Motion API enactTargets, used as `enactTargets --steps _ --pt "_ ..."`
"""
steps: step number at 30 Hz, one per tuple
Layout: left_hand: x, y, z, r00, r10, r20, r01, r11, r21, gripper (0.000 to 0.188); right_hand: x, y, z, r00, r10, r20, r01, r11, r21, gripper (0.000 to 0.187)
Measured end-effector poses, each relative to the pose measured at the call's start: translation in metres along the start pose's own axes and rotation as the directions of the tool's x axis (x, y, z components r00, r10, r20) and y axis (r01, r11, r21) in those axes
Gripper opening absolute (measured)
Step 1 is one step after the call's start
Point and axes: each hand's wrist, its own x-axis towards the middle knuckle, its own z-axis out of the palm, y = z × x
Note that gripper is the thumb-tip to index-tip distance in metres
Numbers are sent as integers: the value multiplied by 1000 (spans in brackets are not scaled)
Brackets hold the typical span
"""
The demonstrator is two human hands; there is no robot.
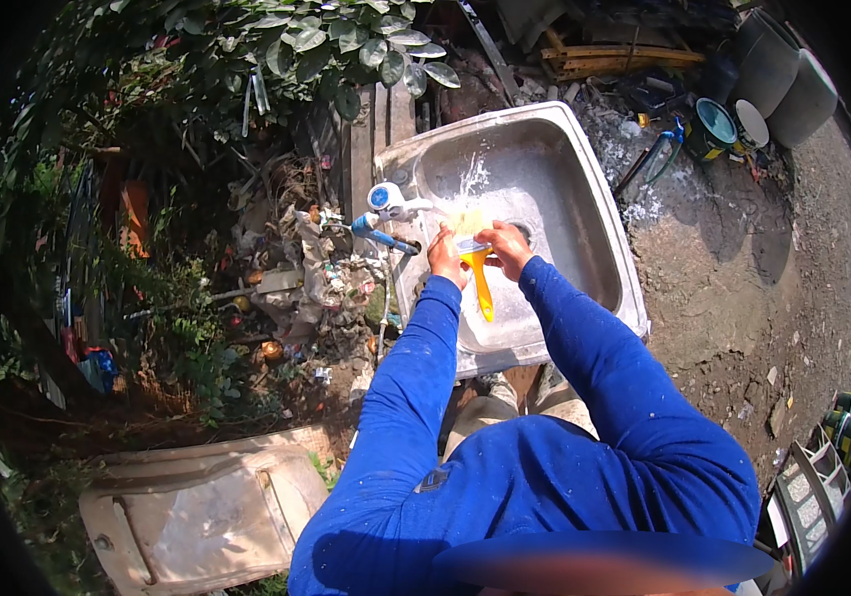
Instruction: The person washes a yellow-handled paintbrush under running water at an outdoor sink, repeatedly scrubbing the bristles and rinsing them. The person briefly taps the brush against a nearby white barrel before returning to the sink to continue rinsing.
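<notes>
Over a steel sink (584, 214) outdoors, both my hands hold a paintbrush with a yellow handle (482, 283) and pale bristles. My left hand (443, 255) grips the brush near its ferrule from the left. My right hand (507, 246) closes on the bristle end from the right. The brush sits under a white tap with a blue cap (386, 199), and water splashes on the sink's back wall. The handle points down toward me. My blue sleeves run from the lower edge up to the sink.
Litter and scraps (316, 278) lie left of the sink below leafy bushes (326, 45). Paint cans (715, 124) and grey pipes (783, 70) stand at the back right on bare soil. A pale flat panel (202, 512) lies at lower left. Tins (848, 417) sit at the right edge.
</notes>
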Motion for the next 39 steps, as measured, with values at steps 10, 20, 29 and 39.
enactTargets --steps 10,20,29,39 --pt "-4 23 -8 973 -62 222 35 992 121 26 19 7 6 996 -66 -56 56 986 -159 20" --pt "20 5 -16 969 161 188 -151 986 -66 31 35 14 16 983 -124 -134 119 992 -45 17" --pt "16 -20 -3 978 201 -47 -206 949 -237 26 54 42 19 945 -189 -266 270 910 315 17" --pt "-3 -20 13 968 192 -159 -235 916 -326 23 43 34 20 883 -217 -416 349 896 274 14"
